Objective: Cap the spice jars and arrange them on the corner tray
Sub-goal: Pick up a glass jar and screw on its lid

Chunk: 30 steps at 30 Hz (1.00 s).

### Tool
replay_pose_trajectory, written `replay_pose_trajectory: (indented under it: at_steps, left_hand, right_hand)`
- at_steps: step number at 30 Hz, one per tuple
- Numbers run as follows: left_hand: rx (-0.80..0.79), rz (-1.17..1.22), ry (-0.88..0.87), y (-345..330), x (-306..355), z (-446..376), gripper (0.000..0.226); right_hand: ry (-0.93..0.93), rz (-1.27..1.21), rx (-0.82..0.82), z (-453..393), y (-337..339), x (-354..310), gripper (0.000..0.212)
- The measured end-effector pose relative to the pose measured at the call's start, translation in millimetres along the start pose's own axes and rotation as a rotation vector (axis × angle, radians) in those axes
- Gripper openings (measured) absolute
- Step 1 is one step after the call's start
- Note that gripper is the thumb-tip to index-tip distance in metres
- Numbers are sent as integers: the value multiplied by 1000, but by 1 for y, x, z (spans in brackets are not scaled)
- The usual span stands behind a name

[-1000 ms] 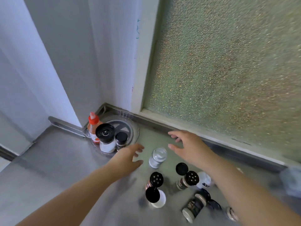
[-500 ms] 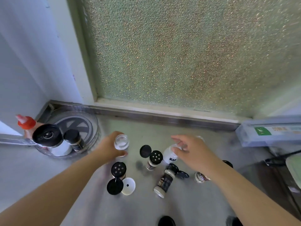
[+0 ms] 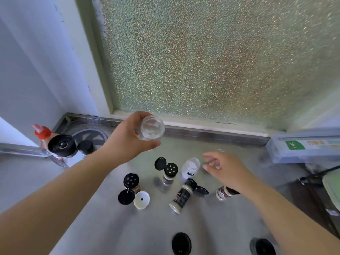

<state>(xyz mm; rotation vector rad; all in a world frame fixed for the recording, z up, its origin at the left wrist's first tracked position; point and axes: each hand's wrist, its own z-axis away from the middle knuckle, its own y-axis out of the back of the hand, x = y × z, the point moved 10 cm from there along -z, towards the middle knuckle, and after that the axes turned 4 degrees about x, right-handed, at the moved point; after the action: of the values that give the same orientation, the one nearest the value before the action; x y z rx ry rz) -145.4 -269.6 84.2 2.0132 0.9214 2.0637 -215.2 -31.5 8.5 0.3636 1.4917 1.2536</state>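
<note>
My left hand point(image 3: 127, 138) grips a clear uncapped glass jar point(image 3: 151, 127), lifted above the steel counter. My right hand point(image 3: 225, 169) hovers low over the counter with fingers loosely curled, holding nothing, just right of a white uncapped jar point(image 3: 190, 167). Two upright jars with black shaker tops point(image 3: 170, 173) point(image 3: 131, 182) have their flip lids open. A dark-labelled jar point(image 3: 181, 196) lies on its side, and another lying jar point(image 3: 223, 193) is partly hidden under my right wrist. The round corner tray point(image 3: 95, 134) holds a black-capped jar point(image 3: 62, 147), a small black-lidded jar point(image 3: 86, 147) and a red-capped bottle point(image 3: 42, 132).
A white disc insert point(image 3: 141, 200) lies by the left shaker jar. Two black caps point(image 3: 181, 243) point(image 3: 263, 246) lie near the front. A clear box with a green label point(image 3: 303, 147) sits at the right against the frosted window point(image 3: 211, 61).
My left hand took hold of the clear jar and raised it off the counter. My right hand moved right past the white jar. The view shifted right.
</note>
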Motion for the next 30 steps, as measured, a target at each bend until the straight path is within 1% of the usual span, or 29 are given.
replay_pose_trajectory:
  at_steps: [3, 6, 10, 14, 16, 19, 23, 25, 30]
  left_hand:
    - [-50, 44, -8, -24, 26, 18, 52]
    - [-97, 86, 11, -53, 34, 37, 51]
    - [-156, 109, 54, -88, 33, 62, 51]
    - [-225, 85, 87, -132, 36, 85, 59]
    - [-265, 61, 90, -157, 43, 96, 60]
    - [-323, 84, 82, -194, 56, 113, 54]
    - [-369, 63, 78, -234, 63, 130, 53]
    - [-367, 53, 79, -246, 62, 136, 53]
    - [-338, 51, 120, -259, 54, 150, 54]
  right_hand:
    - [26, -13, -85, 21, -14, 6, 32]
    - [52, 3, -192, 46, -36, 19, 32]
    - [2, -33, -180, 63, -33, 52, 33]
    - [-52, -16, -174, 93, -15, 96, 30]
    - [-92, 43, -214, 113, -15, 124, 36]
    - [-106, 242, -300, 144, -22, 163, 51]
    - [-99, 414, -385, 178, -43, 190, 68]
    - [-66, 474, -373, 184, -50, 193, 69]
    - [34, 503, -262, 180, -54, 191, 59]
